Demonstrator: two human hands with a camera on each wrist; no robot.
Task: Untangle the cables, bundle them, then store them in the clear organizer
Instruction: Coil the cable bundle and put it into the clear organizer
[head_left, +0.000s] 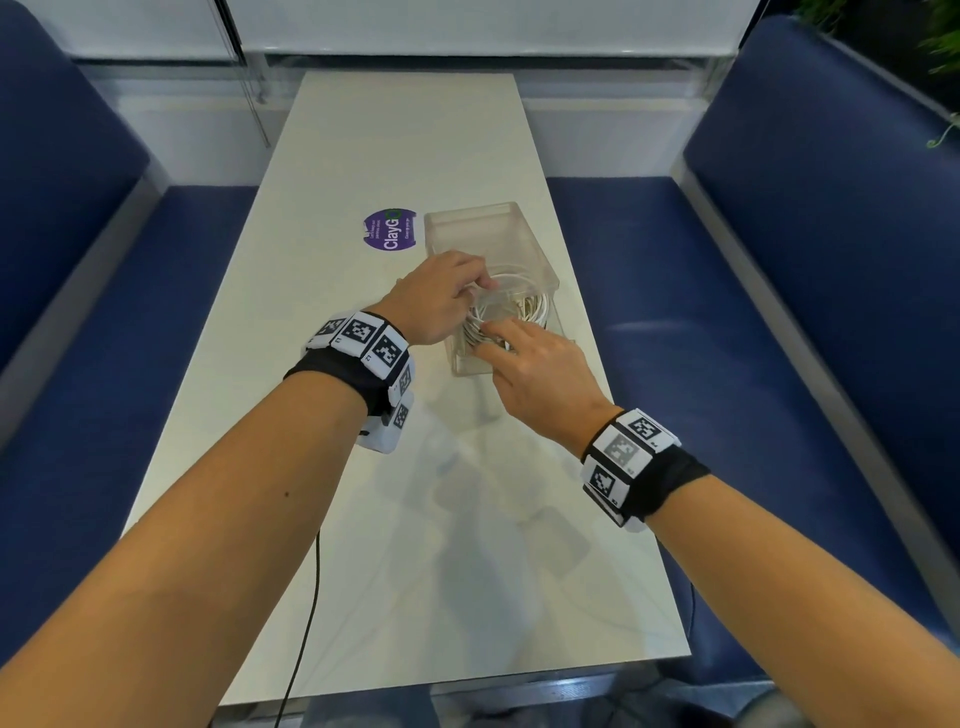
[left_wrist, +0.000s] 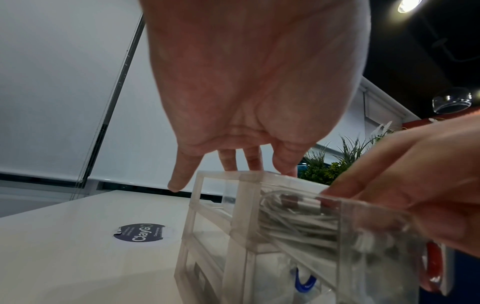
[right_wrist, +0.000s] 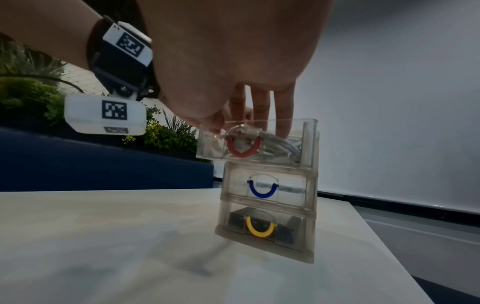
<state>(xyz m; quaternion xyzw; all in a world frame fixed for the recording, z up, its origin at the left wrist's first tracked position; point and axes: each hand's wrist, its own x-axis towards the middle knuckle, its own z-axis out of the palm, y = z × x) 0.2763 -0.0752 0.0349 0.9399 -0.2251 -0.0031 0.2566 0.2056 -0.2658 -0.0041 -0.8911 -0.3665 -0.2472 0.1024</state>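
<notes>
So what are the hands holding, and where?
Both hands, left and right, press the white cable bundle into the organizer's open top drawer; no clear grip shows.

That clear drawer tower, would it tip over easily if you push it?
Probably yes: the tower is tall and narrow. Its top drawer is pulled out with white cables in it, shifting weight forward. It looks like light plastic, likely sliding on the smooth table.

Both hands' fingertips hide among the cables (head_left: 524, 306); sticker's (head_left: 390, 229) small print unreadable.

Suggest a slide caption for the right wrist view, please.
Right hand tucking white cables into the clear organizer's open top drawer.
</notes>
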